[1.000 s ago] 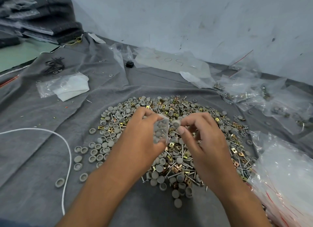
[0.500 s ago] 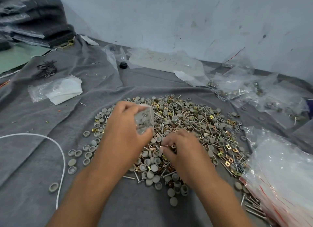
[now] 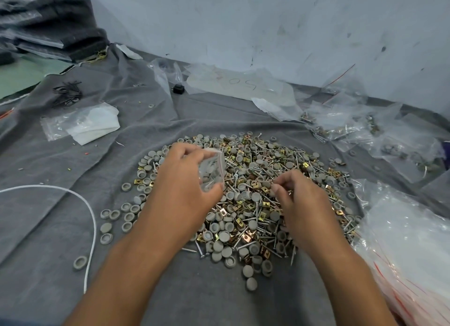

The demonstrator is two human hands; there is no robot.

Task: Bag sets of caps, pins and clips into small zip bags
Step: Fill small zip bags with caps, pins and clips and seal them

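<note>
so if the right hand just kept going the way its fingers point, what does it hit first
Most likely the pile of caps, pins and clips. The right hand hovers low over it, its pinched fingertips aimed forward and left, slightly down. Depth is unclear, so its height above the pile is a guess.

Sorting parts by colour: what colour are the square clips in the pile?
Shiny gold-yellow clips, clearest in the head view.

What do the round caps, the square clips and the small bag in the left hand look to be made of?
Round caps: matte grey, moulded, probably plastic. Square clips: thin plated metal, judging by the shiny brass-gold glint. Small bag, held by the left hand: clear glossy plastic film with a red zip strip; caps show through.
</note>
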